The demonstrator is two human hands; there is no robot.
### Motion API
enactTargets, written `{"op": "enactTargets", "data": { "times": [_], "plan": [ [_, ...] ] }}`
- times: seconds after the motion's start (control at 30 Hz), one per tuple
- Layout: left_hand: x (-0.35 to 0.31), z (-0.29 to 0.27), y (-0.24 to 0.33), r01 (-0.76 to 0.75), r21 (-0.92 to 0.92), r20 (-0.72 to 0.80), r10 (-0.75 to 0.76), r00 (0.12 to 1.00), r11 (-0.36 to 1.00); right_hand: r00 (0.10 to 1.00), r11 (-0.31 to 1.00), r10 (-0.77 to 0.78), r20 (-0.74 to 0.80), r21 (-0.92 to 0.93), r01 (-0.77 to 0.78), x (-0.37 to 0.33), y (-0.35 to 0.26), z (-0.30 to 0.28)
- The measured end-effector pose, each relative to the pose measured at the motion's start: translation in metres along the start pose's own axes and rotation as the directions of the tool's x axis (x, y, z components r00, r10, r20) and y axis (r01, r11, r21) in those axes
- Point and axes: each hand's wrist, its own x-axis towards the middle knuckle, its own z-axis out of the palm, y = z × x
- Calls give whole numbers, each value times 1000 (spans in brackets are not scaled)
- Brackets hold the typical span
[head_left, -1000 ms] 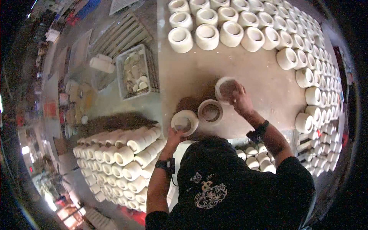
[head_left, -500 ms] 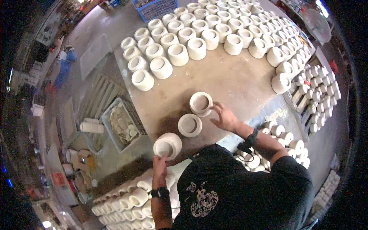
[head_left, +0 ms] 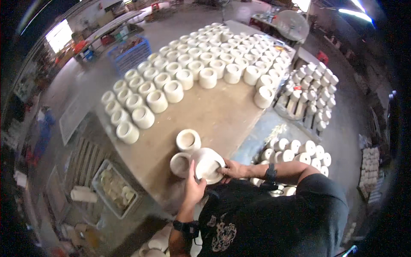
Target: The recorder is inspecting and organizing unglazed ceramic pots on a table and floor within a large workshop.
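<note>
Left hand (head_left: 195, 188) and right hand (head_left: 234, 168) clasp the cream, round, ceramic-looking pot (head_left: 206, 159) beside the flat brown counter's (head_left: 205, 109) near edge; support wall and rim evenly.

My left hand (head_left: 195, 188), fingers (head_left: 191, 168) extended forward, thumb spread, my right hand (head_left: 233, 169) nearby, fingers curled, right forearm (head_left: 287, 169) angled sideways across my view

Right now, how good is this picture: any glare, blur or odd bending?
Head view: a strip light glares at upper right; head view again: the scene curves toward dark corners; still in the head view: the tub at lower left looks blurred, while the held white pot is clearer but slightly soft.
</note>
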Motion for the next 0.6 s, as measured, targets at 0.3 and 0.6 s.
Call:
{"op": "enactTargets", "data": {
  "times": [0.3, 0.6],
  "plan": [
    [53, -11, -96, 137, 136, -14, -137, 991, 981, 835, 650, 486, -256, 745, -150, 40, 86, -155],
    [64, -14, -101, 233, 630, -163, -168, 972, 741, 642, 734, 493, -588, 677, 56, 109, 107, -318]
  ]
}}
